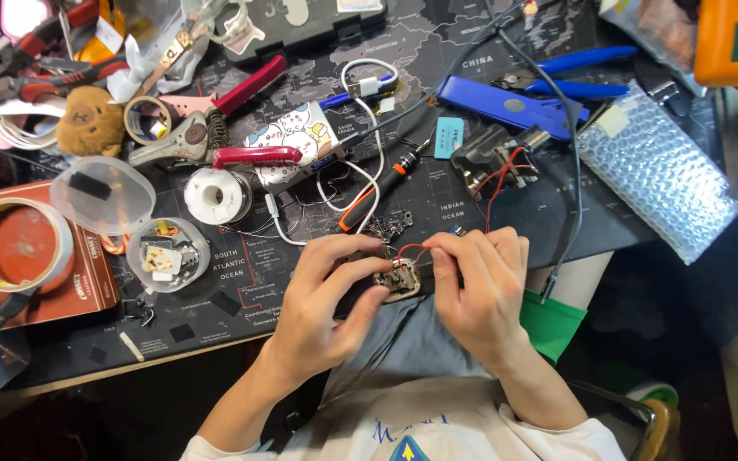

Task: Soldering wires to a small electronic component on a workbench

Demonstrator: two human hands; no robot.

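head view – both hands together at desk's near edge, just above lap. left hand [326, 294] pinches small metal-framed component [399, 278] between thumb and fingers; right hand [478, 286] closed on its other side, fingertips on thin red wire [412, 248] looping off top of part. part sits between the two hands, partly hidden by fingers, so exact joint can't be told.

judging from grip: best done w/ left hand steady as a clamp and right doing fine work on wire only – short, light pulls, no twisting of the lead where it meets the part. keeping part low over desk edge seems wise, since a slip would drop it into lap.

around: orange-black soldering iron [376, 192] just beyond hands, tip pointing away toward upper right; white usb cable [367, 128] looped by it. black holder w/ red wires [495, 158] near right hand, its leads running down toward fingers – likeliest snag. solder spool [213, 195] and red-handled tool [215, 149] further left, clear round containers [166, 253] beside left hand, tape roll [14, 243] on red box at far left. blue pliers [574, 75] and bubble wrap [655, 175] well apart to right. black cable [576, 171] crosses mat toward right wrist, could catch a sleeve-less arm on a wide move.
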